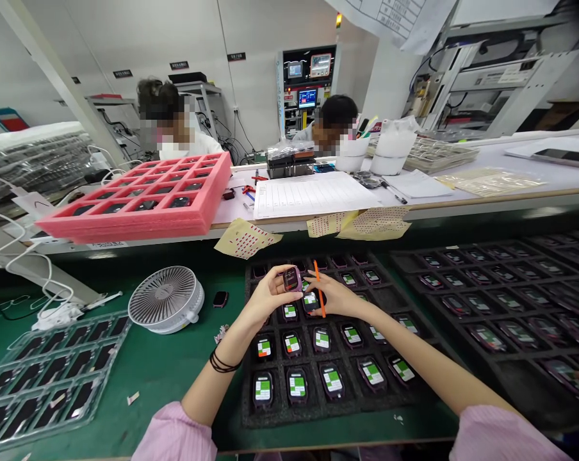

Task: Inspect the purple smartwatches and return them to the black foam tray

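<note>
My left hand (266, 293) grips a smartwatch (291, 278) with a dark screen and purplish case, raised over a black foam tray (270, 416). My right hand (336, 296) is closed around a thin orange stick (319, 289), its fingers close to the held watch. Just under those fingers is another watch (310, 301) with a lit screen; whether they touch it I cannot tell. Rows of watches fill the tray's pockets, many showing green and white screens, such as one watch (333, 380) in the front row.
A round grey fan (166, 299) stands left of the tray, beside a lone dark watch (220, 299). Farther left lies a clear plastic tray (54, 384) of black parts. More watches fill a second foam tray (510, 378) at right. A pink foam tray (140, 192) overhangs the shelf; two people sit behind.
</note>
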`<state>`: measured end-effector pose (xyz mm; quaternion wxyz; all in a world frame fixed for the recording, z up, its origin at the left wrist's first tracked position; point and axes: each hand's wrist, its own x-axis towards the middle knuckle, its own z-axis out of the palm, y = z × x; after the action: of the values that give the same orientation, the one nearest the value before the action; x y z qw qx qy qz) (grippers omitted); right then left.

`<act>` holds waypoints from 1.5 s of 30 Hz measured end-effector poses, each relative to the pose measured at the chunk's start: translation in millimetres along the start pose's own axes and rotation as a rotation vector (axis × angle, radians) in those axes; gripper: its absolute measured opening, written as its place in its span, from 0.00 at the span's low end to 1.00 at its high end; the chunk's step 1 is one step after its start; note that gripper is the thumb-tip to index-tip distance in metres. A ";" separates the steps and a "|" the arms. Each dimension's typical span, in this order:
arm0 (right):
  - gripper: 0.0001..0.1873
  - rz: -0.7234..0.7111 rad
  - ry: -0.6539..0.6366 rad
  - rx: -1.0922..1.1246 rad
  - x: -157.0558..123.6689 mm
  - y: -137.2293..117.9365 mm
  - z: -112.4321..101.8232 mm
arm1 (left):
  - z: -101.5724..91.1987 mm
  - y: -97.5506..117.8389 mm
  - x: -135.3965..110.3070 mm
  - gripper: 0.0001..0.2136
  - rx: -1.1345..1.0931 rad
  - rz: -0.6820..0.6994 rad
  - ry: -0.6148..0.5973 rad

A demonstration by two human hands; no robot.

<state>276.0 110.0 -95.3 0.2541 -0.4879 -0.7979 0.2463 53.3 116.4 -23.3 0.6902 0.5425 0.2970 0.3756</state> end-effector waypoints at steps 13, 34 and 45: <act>0.29 0.167 0.265 1.121 3.4 -64.0 -41.8 | -3.4 -1.8 2.0 0.29 0.155 0.066 0.090; 0.29 0.170 0.338 1.026 -9.0 -64.4 -37.9 | -1.9 -8.5 14.7 0.24 -0.104 0.001 0.184; 0.28 0.166 0.338 1.042 -8.7 -63.0 -36.4 | -2.3 7.1 9.2 0.08 -0.873 -0.131 0.147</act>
<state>261.8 82.1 -29.0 0.5661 -0.3917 -0.4775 0.5459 55.0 126.2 -17.0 0.8539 0.1523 0.1925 0.4588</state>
